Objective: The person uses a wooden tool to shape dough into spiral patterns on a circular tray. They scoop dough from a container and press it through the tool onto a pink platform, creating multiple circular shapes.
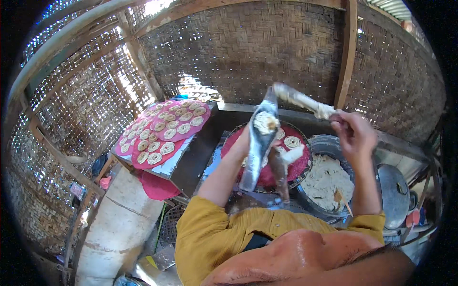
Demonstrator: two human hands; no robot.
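My left hand (244,139) is wrapped around a long hinged dough press (257,157) with a metal-faced body, held tilted in front of me. A lump of pale dough (264,122) fills its round cup. The press's lever arm (296,97) is swung out to the right, blurred and coated in dough. My right hand (359,134) has its fingers closed at the lever's far end. Below the press lies a round pink sheet (230,151) with coiled dough rounds (292,142), partly hidden by the press. A white dough-coated piece (293,154) and a brown wooden handle (278,174) show beside it.
A large metal basin (329,142) of pale dough (328,181), with a wooden-handled tool, stands at the right. Beyond it lies a round metal lid (394,196). Pink sheets (202,125) covered in several dough coils rest on a ledge at the left. Woven walls (248,52) enclose the space.
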